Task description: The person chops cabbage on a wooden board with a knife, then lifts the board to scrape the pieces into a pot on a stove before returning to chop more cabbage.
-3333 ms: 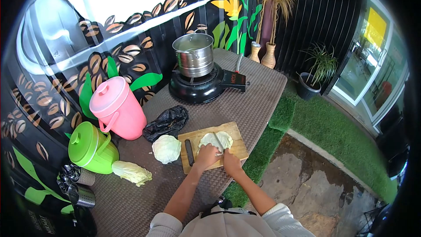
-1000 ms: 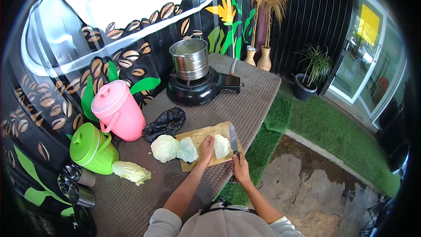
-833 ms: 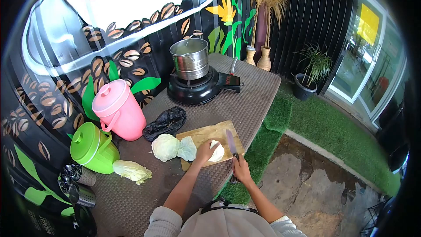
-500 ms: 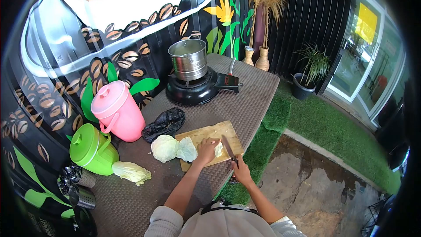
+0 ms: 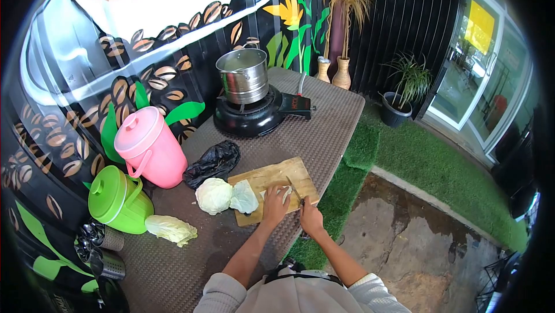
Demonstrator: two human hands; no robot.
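On the wooden cutting board point(image 5: 245, 218) my left hand point(image 5: 275, 205) presses down on a pale cabbage piece point(image 5: 287, 190), its fingers close together. My right hand point(image 5: 311, 218) is wrapped round the handle of a knife point(image 5: 293, 189), whose blade stands just right of the cabbage piece. A loose cabbage leaf point(image 5: 244, 197) overlaps the board's left edge. Beside it sits a round cabbage head point(image 5: 214, 195). Farther left, an elongated leafy cabbage point(image 5: 171, 229) lies on the brown table point(image 5: 173, 264).
A steel pot point(image 5: 243, 77) stands on a black gas stove point(image 5: 245, 118) at the back. A black plastic bag point(image 5: 213, 164) lies behind the cabbage head. Pink point(image 5: 151, 148) and green point(image 5: 121, 200) lidded jugs stand left, near metal utensil holders point(image 5: 108, 264).
My left hand has shifted right over the cabbage piece. The knife has turned more upright in view, and my right hand has moved slightly left. The whole view has shifted a little.
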